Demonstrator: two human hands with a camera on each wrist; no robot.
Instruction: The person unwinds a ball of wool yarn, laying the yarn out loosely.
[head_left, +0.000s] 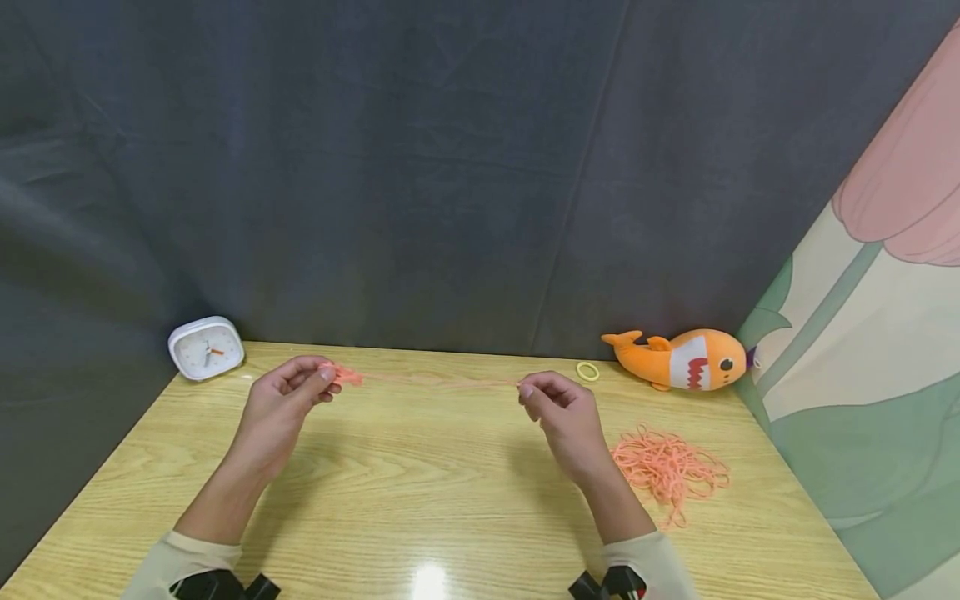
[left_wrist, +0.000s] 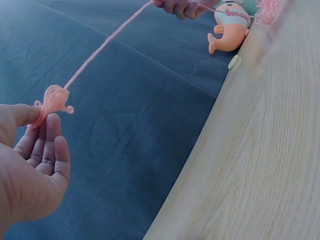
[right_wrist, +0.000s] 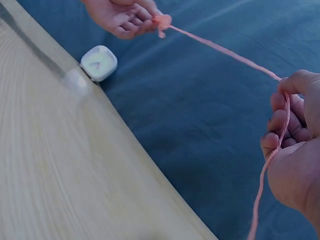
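Observation:
My left hand (head_left: 279, 408) pinches a small bundle of coral-pink yarn (left_wrist: 54, 100) between thumb and fingertips, its loops sticking out past them. From the bundle a single strand (right_wrist: 225, 51) runs taut across to my right hand (head_left: 564, 417), which pinches it between thumb and index finger. Past that pinch, in the right wrist view, the strand drops over the palm and out of the lower edge. Both hands are raised over the wooden table (head_left: 420, 500), well apart. A loose heap of the same yarn (head_left: 667, 467) lies on the table beside my right forearm.
A white clock (head_left: 207, 348) stands at the table's back left corner. At the back right lie an orange plush shark (head_left: 686, 360) and a yellow ring (head_left: 579, 372). Dark cloth (head_left: 420, 183) hangs behind the table, and a painted panel (head_left: 862, 375) borders the right side.

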